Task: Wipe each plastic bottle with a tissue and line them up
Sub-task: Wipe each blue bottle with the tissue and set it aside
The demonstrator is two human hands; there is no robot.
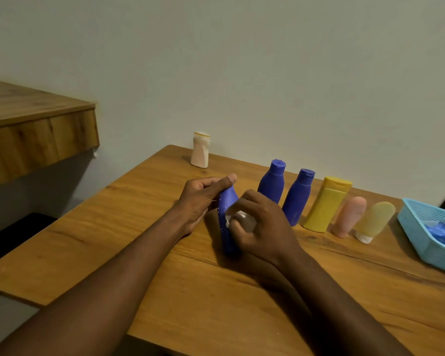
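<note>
Left hand [203,199] grips blue bottle [228,227]; right hand [261,227] presses tissue [243,218] against it.

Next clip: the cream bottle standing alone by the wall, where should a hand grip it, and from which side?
Grip the cream bottle round its mid-body, coming from the near side. It stands upright and alone, with the wall close behind, so fingers probably wrap it best from the front.

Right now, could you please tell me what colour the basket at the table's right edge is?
The basket is light blue; head view.
</note>
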